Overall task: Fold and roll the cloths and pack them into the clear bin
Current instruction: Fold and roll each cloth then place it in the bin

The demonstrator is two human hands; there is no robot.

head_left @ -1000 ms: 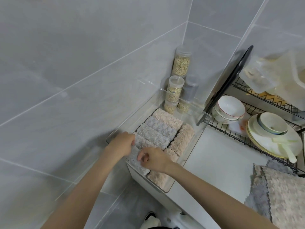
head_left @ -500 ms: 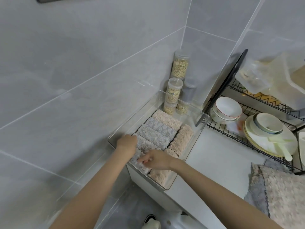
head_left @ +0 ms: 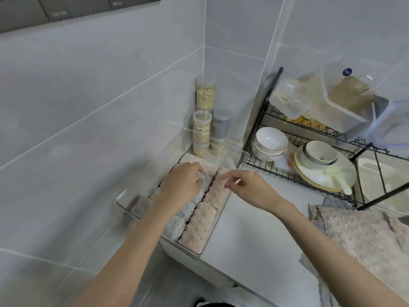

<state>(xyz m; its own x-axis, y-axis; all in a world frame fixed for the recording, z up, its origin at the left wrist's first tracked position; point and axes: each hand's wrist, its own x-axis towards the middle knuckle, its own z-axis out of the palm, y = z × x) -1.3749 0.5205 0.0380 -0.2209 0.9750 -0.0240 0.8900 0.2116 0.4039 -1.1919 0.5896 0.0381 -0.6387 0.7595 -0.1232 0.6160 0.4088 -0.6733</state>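
Clear bin holds two rows of cloths; left hand grips one grey roll, right hand slack.

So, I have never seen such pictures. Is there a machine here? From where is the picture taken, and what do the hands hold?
There is no machine: these are a person's two bare hands. The camera sits on the person's head and looks down, so both arms enter from below. A clear bin stands on the white counter by the wall, packed with grey rolls and pink rolls of cloth. The left hand lies on the grey rolls; whether it grips one is not clear. The right hand hovers over the pink rolls, fingers loose, holding nothing. Flat cloths wait at the right. Behind stand jars and a dish rack with bowls.
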